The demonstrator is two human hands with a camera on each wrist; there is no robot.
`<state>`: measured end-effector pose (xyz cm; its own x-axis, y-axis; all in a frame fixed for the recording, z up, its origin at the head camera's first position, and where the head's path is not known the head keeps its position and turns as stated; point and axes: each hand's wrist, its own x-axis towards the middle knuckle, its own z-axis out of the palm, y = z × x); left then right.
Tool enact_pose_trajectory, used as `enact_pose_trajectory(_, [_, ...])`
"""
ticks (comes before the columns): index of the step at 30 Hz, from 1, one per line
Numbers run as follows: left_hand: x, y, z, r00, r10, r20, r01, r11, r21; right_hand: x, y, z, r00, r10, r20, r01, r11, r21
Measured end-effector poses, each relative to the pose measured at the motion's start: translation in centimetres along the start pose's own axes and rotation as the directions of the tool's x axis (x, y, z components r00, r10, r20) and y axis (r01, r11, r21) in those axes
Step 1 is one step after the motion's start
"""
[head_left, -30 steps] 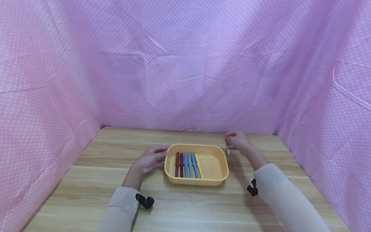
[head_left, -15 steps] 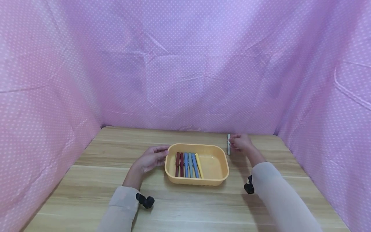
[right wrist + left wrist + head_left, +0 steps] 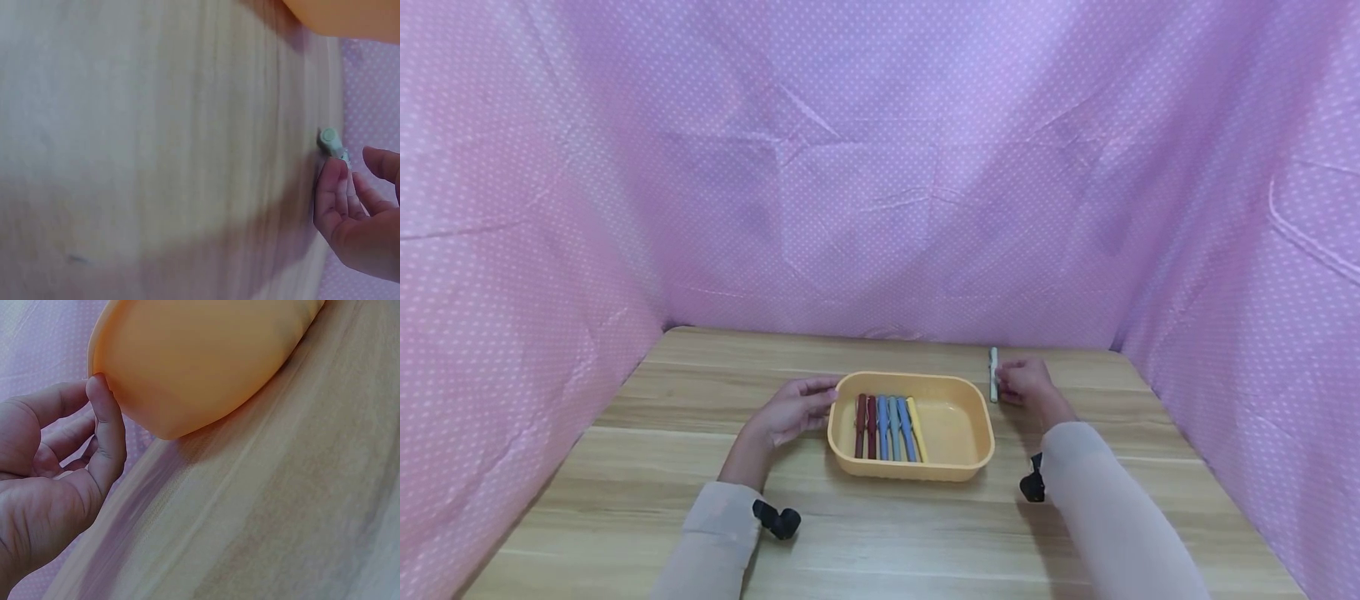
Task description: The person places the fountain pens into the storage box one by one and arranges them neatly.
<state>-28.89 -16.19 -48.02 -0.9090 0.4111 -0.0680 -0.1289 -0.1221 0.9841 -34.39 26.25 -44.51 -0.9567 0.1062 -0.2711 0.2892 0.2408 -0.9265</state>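
Note:
A yellow tray [image 3: 912, 471] stands mid-table. Side by side in its left part lie several pens: dark red [image 3: 861, 427], blue, grey-green and yellow [image 3: 917, 429]. At the tray's left end my left hand [image 3: 793, 410] pinches the rim between thumb and finger; the left wrist view shows the thumb [image 3: 107, 428] on the tray wall's edge. A pale green pen [image 3: 993, 375] lies on the table behind the tray's right corner. Right beside it is my right hand [image 3: 1026, 385], its fingers loosely bent and thumb parted from them; whether a fingertip touches the pen I cannot tell.
The wooden table [image 3: 880, 542] carries the tray. Its back edge meets a pink dotted cloth [image 3: 880, 167] that also hangs at both sides. Black wrist cameras [image 3: 777, 521] sit on both sleeves.
My right hand has put the pale green pen down on the table and let go, drawing slightly to the right and nearer. My left hand and the tray stay in place.

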Motion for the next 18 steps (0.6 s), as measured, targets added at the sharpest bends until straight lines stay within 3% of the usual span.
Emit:
enact_pose_trajectory(12, [0.1, 0.0, -0.1, 1.000, 0.005, 0.007, -0.005, 1.000, -0.006, 0.4, 0.9, 0.5, 0.996, -0.084, 0.004, 0.083, 0.986, -0.141])
enact_pose_trajectory(18, [0.2, 0.1, -0.2, 1.000, 0.003, 0.008, -0.003, 1.000, -0.006, 1.0, 1.3, 0.5, 0.993, -0.117, -0.002, 0.112, 0.960, -0.257])
